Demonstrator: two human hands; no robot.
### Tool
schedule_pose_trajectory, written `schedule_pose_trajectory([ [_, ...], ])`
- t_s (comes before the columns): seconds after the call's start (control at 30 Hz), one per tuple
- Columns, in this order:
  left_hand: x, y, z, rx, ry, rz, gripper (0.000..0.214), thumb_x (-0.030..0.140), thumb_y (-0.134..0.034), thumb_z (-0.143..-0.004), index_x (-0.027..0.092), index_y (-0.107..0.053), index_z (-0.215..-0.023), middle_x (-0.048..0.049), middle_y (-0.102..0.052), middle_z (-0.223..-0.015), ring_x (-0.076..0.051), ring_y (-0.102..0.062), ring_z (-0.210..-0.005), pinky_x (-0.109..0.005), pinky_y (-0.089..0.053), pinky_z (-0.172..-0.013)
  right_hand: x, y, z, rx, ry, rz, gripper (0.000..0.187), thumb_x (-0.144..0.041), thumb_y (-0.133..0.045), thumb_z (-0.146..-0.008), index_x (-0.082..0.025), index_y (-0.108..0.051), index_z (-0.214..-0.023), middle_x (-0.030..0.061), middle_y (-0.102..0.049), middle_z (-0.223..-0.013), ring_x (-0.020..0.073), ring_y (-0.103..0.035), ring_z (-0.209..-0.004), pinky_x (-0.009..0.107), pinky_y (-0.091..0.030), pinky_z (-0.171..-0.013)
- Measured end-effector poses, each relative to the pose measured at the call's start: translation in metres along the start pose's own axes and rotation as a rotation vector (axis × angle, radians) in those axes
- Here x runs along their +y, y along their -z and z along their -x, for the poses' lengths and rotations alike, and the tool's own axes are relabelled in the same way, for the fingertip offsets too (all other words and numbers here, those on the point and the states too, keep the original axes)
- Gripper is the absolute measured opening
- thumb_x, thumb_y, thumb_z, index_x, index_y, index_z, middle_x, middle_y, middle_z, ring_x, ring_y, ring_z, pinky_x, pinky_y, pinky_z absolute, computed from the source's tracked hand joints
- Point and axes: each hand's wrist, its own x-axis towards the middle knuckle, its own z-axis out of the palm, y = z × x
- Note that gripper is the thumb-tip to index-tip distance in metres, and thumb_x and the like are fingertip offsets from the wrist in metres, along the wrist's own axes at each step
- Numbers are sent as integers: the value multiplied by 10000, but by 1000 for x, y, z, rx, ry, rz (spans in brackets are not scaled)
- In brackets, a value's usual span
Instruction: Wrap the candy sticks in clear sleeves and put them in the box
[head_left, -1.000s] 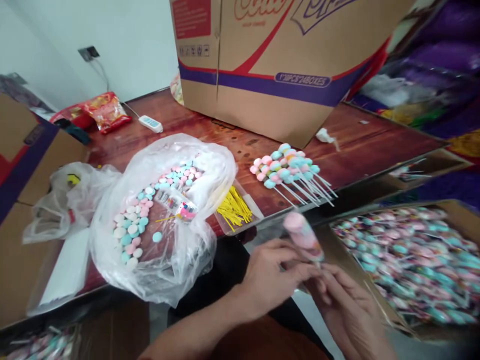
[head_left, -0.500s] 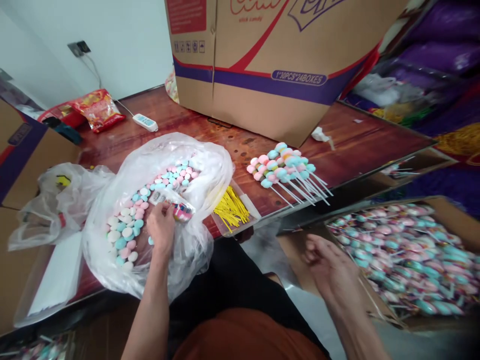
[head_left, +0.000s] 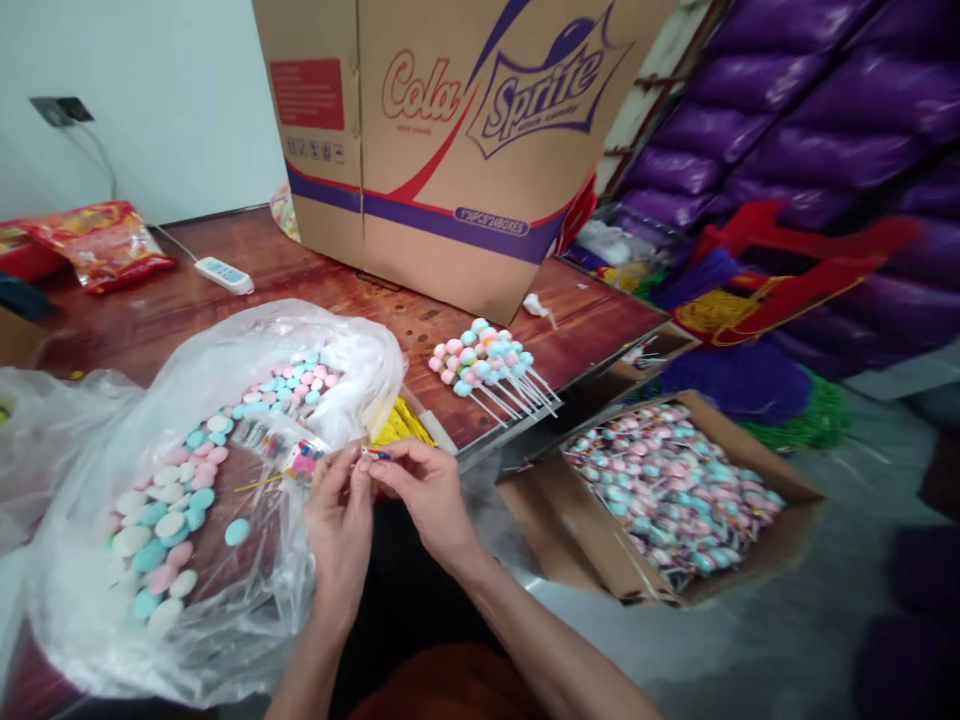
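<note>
My left hand (head_left: 339,510) and my right hand (head_left: 424,487) meet at the table's near edge, fingers pinched together on a small clear wrapper with a red and blue print (head_left: 373,454). Just left of them lies an open clear plastic bag (head_left: 97,560) holding several pink, blue and white marshmallow pieces (head_left: 169,510) and a small stack of printed wrappers (head_left: 289,447). A bunch of yellow twist ties (head_left: 401,425) shows behind my hands. Several finished marshmallow skewers (head_left: 484,362) lie on the wooden table (head_left: 300,290) farther back.
A big Cola Sprite cardboard box (head_left: 450,130) stands at the back of the table. An open carton of wrapped marshmallow skewers (head_left: 667,485) sits on the floor at my right. A white power strip (head_left: 223,275) and red snack bags (head_left: 97,245) lie back left. Purple sacks (head_left: 810,110) fill the right.
The skewer once in my hands is gone. My left hand reached into the bag, then came back with a wrapper, and my right hand joined it. The view swung right.
</note>
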Motion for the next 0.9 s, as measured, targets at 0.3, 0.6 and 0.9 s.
schedule_pose_trajectory([
  [0.3, 4, -13, 8, -184, 879, 859, 203, 333, -731, -864, 170, -708, -983, -36, -685, -895, -90, -598, -667, -181, -499, -567, -19, 24, 7, 30, 82, 162, 114, -297, -699, -800, -201, -671, -745, -10, -659, -674, 147, -591, -597, 271, -481, -590],
  [0.6, 9, -15, -3, -160, 934, 971, 134, 279, -659, -922, 153, -698, -942, -52, -666, -846, -91, -571, -626, -215, -545, -588, -21, 34, 4, 95, 184, 292, 195, -328, -650, -844, -190, -629, -708, -20, -599, -654, 130, -523, -629, 254, -453, -631],
  [0.9, -13, -26, 5, 46, 555, 720, 337, 234, -959, -536, 136, -679, -697, 33, -634, -707, -50, -501, -573, -163, -467, -527, -11, 39, 4, 158, 158, 327, 270, -354, -675, -834, -194, -546, -659, -43, -506, -630, 121, -471, -620, 246, -411, -614],
])
